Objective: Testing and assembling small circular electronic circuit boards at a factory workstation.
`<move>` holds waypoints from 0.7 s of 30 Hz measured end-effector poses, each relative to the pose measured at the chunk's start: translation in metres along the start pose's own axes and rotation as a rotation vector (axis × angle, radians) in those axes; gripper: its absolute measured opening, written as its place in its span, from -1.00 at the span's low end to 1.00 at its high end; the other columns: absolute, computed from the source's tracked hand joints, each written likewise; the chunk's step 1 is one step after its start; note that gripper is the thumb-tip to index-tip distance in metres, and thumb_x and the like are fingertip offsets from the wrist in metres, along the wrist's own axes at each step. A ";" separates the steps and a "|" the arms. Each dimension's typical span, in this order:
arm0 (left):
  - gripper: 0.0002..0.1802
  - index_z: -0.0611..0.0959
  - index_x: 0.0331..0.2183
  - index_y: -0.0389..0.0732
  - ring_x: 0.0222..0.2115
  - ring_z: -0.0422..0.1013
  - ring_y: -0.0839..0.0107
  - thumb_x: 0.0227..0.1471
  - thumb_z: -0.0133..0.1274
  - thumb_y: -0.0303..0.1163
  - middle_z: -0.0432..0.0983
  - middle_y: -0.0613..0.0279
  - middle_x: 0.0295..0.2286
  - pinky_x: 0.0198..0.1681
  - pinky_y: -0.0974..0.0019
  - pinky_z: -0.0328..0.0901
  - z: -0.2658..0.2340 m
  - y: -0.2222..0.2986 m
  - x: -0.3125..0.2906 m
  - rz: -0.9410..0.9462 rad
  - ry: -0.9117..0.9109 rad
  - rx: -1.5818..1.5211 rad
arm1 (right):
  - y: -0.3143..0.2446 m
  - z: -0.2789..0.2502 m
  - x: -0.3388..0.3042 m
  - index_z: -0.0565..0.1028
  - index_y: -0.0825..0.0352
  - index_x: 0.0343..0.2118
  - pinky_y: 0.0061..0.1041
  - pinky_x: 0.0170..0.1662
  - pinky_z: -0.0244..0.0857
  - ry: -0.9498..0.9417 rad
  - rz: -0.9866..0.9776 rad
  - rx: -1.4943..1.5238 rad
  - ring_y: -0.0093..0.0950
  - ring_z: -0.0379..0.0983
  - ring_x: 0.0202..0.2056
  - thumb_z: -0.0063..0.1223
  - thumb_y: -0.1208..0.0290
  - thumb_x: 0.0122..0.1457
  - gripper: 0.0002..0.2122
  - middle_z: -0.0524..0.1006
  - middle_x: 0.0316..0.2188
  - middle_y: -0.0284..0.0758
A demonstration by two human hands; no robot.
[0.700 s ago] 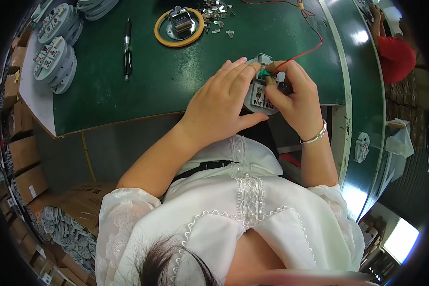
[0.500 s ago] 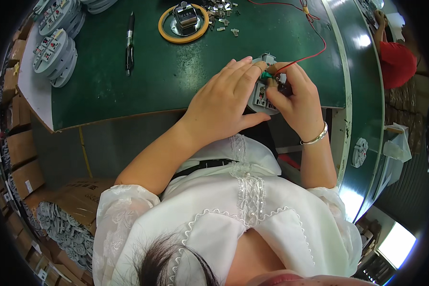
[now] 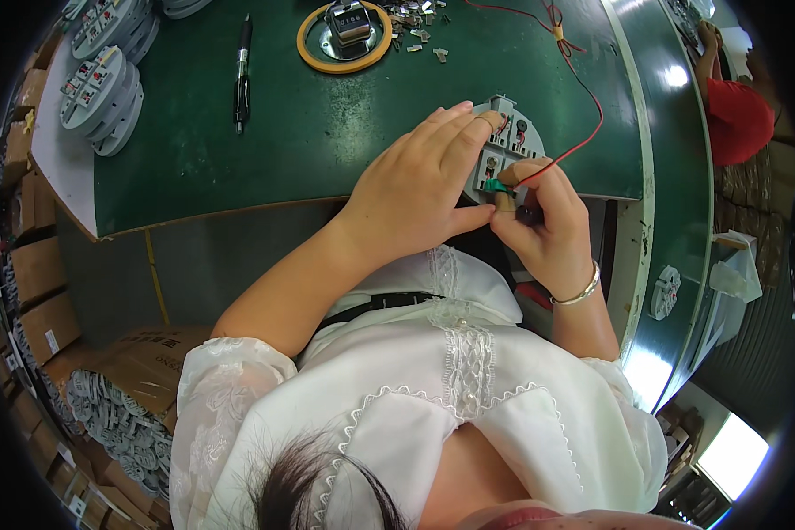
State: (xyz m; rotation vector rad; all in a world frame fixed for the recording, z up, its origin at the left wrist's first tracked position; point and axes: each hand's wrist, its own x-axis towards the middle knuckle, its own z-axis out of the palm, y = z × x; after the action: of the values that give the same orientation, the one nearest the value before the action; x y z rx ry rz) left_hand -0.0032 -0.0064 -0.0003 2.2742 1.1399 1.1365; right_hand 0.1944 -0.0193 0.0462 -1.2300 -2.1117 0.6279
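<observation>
A round grey plastic base with small metal contacts in its slots lies tilted at the table's front edge. My left hand is laid along its left side, the covered index fingertip on its upper part and the thumb at its near edge; I take this as a hold. My right hand pinches a green-ended piece on a red wire, against the lower part of the base. Tan covers wrap some fingertips. Something dark and rounded shows under the right fingers; its kind is unclear.
On the green table lie a pen, a counter inside a yellow-orange ring, and several small metal pieces. Stacked grey bases stand at left. Another grey part lies right. A person in red works beyond.
My right hand has moved nearer to me with the green-ended piece, from the base's middle to its lower part. More of the base shows. My left hand has hardly moved.
</observation>
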 end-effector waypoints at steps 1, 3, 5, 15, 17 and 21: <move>-0.01 0.34 0.21 -0.25 0.21 0.32 -0.02 -0.22 0.45 -0.26 0.42 -0.01 0.13 0.21 0.06 0.30 0.000 0.000 0.000 -0.003 -0.002 -0.003 | 0.001 0.001 0.002 0.52 0.34 -0.21 -0.48 -0.41 0.40 0.007 -0.055 -0.039 -0.41 0.48 -0.49 0.29 0.58 0.00 -0.74 0.53 -0.33 -0.28; -0.02 0.34 0.21 -0.24 0.21 0.32 -0.02 -0.23 0.44 -0.27 0.42 -0.01 0.13 0.21 0.06 0.31 0.001 -0.001 0.001 -0.006 -0.004 -0.006 | 0.003 0.003 0.002 0.52 0.34 -0.21 -0.49 -0.42 0.39 0.014 -0.110 -0.077 -0.42 0.47 -0.51 0.29 0.58 0.00 -0.74 0.52 -0.33 -0.28; -0.02 0.34 0.21 -0.24 0.21 0.32 -0.01 -0.21 0.44 -0.25 0.42 0.00 0.13 0.21 0.06 0.31 0.003 -0.003 -0.001 -0.022 -0.023 0.000 | 0.004 0.004 0.002 0.51 0.34 -0.20 -0.50 -0.44 0.38 0.006 -0.132 -0.098 -0.40 0.47 -0.51 0.29 0.60 0.00 -0.73 0.52 -0.32 -0.27; -0.06 0.38 0.18 -0.23 0.20 0.34 0.00 -0.17 0.45 -0.12 0.45 0.06 0.10 0.22 0.05 0.30 0.003 -0.003 0.000 0.009 0.015 -0.006 | 0.008 -0.017 -0.007 0.51 0.35 -0.20 -0.49 -0.47 0.37 -0.035 0.053 -0.021 -0.38 0.49 -0.51 0.27 0.63 -0.01 -0.72 0.51 -0.34 -0.25; -0.07 0.39 0.16 -0.22 0.19 0.34 0.00 -0.17 0.46 -0.11 0.45 0.08 0.10 0.22 0.06 0.30 0.001 -0.004 0.000 0.001 0.011 0.004 | 0.010 -0.011 -0.007 0.52 0.35 -0.21 -0.50 -0.47 0.36 0.002 -0.043 -0.099 -0.44 0.48 -0.51 0.27 0.63 -0.02 -0.72 0.50 -0.35 -0.28; -0.08 0.41 0.16 -0.22 0.19 0.35 0.00 -0.17 0.46 -0.11 0.45 0.10 0.10 0.22 0.06 0.31 0.002 -0.003 -0.001 -0.008 0.002 0.004 | 0.012 -0.014 -0.006 0.52 0.35 -0.21 -0.54 -0.47 0.34 -0.027 -0.057 -0.075 -0.52 0.44 -0.52 0.26 0.64 -0.02 -0.73 0.52 -0.35 -0.31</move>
State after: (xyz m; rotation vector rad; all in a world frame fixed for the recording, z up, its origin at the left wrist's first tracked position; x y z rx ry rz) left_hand -0.0033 -0.0051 -0.0043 2.2698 1.1515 1.1349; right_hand 0.2136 -0.0179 0.0470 -1.2033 -2.2029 0.5473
